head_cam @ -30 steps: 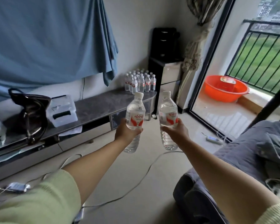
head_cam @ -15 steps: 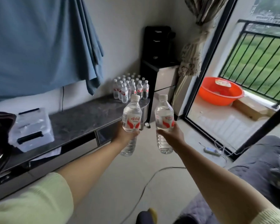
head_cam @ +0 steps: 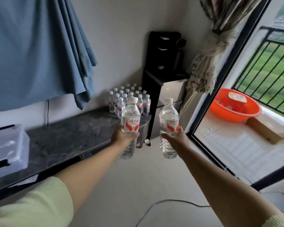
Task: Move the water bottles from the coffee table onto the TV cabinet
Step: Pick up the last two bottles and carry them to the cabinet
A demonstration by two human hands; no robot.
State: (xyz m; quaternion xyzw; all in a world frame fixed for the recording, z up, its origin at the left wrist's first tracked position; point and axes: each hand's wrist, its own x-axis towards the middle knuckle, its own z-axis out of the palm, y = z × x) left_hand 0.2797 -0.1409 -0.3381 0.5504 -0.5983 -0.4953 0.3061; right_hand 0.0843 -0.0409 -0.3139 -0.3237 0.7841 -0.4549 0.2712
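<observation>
My left hand (head_cam: 121, 136) grips a clear water bottle (head_cam: 130, 118) with a white cap and red-and-white label, held upright over the right end of the dark marble-topped TV cabinet (head_cam: 72, 136). A second bottle of the same kind (head_cam: 168, 122) is upright in my right hand (head_cam: 177, 139), over the floor just right of the cabinet. Several more bottles (head_cam: 129, 99) stand in a cluster at the cabinet's far right end, just beyond my left hand. The coffee table is out of view.
A clear plastic storage box (head_cam: 7, 149) sits on the cabinet's left part. A black appliance on a tall stand (head_cam: 164, 63) is right of the cabinet. A blue cloth (head_cam: 39, 46) hangs on the wall. An orange basin (head_cam: 234, 107) lies on the balcony. A cable (head_cam: 170, 203) crosses the floor.
I have moved closer to the cabinet's right end with both bottles. The bottle cluster looks larger and nearer, and the black bag has left the view on the left.
</observation>
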